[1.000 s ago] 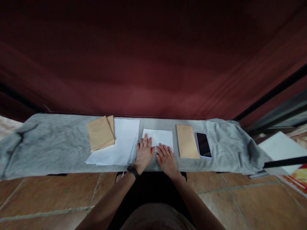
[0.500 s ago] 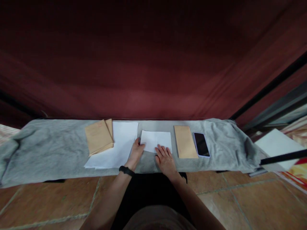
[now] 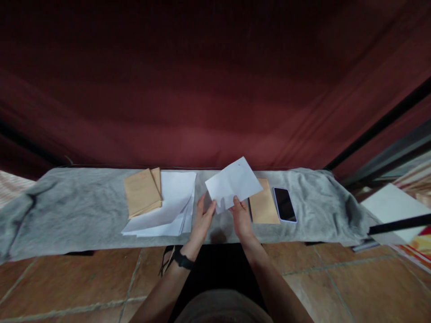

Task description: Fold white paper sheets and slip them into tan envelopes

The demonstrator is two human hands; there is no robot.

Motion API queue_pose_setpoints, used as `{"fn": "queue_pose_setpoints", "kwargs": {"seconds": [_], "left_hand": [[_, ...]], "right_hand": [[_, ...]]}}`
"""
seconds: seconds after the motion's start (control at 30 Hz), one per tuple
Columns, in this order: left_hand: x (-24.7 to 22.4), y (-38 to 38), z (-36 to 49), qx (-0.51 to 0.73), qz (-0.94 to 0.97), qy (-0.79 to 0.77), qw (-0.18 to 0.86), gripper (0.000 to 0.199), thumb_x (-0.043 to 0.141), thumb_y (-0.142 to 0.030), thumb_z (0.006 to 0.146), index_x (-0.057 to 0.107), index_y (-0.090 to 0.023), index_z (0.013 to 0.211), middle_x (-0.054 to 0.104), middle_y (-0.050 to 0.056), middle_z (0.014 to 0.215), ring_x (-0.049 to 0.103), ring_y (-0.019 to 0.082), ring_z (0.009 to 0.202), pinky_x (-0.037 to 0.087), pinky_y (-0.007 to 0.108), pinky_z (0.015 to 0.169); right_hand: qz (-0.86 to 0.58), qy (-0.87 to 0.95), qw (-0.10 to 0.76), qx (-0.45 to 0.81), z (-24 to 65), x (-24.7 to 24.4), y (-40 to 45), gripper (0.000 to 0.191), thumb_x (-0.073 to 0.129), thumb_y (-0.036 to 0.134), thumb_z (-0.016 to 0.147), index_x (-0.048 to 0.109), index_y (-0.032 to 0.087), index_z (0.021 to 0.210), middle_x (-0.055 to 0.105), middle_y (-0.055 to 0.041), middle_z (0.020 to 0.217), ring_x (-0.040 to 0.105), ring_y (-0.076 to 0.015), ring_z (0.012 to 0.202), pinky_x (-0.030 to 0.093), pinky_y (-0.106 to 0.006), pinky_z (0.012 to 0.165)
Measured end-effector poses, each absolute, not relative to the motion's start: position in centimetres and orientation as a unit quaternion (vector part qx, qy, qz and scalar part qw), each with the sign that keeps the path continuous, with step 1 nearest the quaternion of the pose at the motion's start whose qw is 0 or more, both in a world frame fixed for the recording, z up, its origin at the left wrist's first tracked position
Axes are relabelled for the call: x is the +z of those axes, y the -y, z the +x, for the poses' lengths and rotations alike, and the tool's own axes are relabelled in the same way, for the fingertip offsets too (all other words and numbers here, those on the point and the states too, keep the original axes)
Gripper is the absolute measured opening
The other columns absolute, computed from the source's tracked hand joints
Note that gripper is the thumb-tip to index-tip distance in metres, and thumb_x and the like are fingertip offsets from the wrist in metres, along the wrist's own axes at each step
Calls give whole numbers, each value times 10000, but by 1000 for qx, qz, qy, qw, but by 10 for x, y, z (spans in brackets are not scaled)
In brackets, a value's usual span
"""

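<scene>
A folded sheet of white paper [image 3: 232, 183] is raised off the cloth and tilted, its far corner up toward the red backdrop. My right hand [image 3: 240, 220] pinches its near edge, thumb on top and fingers beneath. Beside the paper's lower left corner is my left hand [image 3: 202, 220], thumb and fingers apart; the thumb tip is at the paper's edge, and I cannot tell if it touches. Left of that hand lies a stack of white sheets [image 3: 175, 193], its near right corner lifted in a curl. The raised paper partly covers a brown envelope [image 3: 264, 206].
Several brown envelopes [image 3: 141, 193] overlap the white stack's left side. A phone [image 3: 284, 205] lies right of the single envelope. Grey cloth [image 3: 81, 206] covers the narrow table. Red fabric [image 3: 202, 112] hangs behind it, and a dark bar [image 3: 400, 224] juts in at right.
The folded paper has left the cloth, turned, and moved right, now in my right hand. My left hand has moved right, off the paper's left end. The white stack's corner has curled up.
</scene>
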State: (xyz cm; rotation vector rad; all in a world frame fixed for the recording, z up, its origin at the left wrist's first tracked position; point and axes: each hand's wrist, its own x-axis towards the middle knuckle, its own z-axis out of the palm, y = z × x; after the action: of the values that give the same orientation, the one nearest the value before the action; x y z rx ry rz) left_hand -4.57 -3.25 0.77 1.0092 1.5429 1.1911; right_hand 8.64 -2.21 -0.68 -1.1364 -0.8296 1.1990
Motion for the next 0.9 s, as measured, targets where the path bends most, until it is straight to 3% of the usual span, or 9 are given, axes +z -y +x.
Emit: {"fn": "queue_pose_setpoints", "kwargs": {"seconds": [0.07,0.17,0.33,0.47,0.6,0.73,0.9], "left_hand": [[-8,34,-46,451,412,-636,471,689,596,-396,952,338,-197,1559,575,155,1478,605,264,1297,560,380,980],[-25,33,-48,444,415,-603,517,576,555,-285,949,428,-153,1495,724,148,1256,727,247,1076,617,365,844],[-35,24,-63,420,505,-629,416,711,554,-108,817,409,-170,1511,666,102,1376,674,218,1190,556,356,1013],[-36,17,-75,378,546,-648,373,764,553,-62,770,424,-161,1516,640,104,1413,616,253,1286,491,405,1107],[-37,15,-77,331,595,-651,336,815,538,-21,756,387,-151,1546,638,120,1414,621,265,1284,477,414,1126],[-37,8,-79,285,647,-645,292,840,528,-4,754,351,-146,1563,614,118,1444,615,246,1295,491,375,1118],[-31,9,-82,260,653,-660,265,787,519,-21,792,334,-71,1556,575,200,1457,614,278,1289,503,395,1098]], "right_hand": [[-473,342,600,547,85,-8,26,541,454,586,961,594,183,1295,691,-138,1327,691,-270,1174,602,-396,897],[-484,336,553,590,85,-21,36,520,419,592,966,604,198,1251,708,-144,1297,701,-272,1157,612,-412,878],[-487,327,489,646,90,-44,60,451,430,564,963,693,198,950,799,-140,940,770,-261,862,627,-445,785],[-485,363,401,688,100,-48,77,469,502,572,938,729,164,976,796,-163,989,774,-254,803,627,-456,767],[-546,501,405,535,106,-48,75,532,431,608,968,744,183,1038,793,-136,979,767,-258,842,626,-456,804],[-568,590,415,396,106,-50,62,373,480,406,982,704,243,1233,696,-92,1322,628,-253,1260,472,-459,1131],[-563,776,261,116,98,-58,52,480,409,248,1026,504,148,1486,463,-125,1581,408,-247,1477,385,-478,1204]]}}
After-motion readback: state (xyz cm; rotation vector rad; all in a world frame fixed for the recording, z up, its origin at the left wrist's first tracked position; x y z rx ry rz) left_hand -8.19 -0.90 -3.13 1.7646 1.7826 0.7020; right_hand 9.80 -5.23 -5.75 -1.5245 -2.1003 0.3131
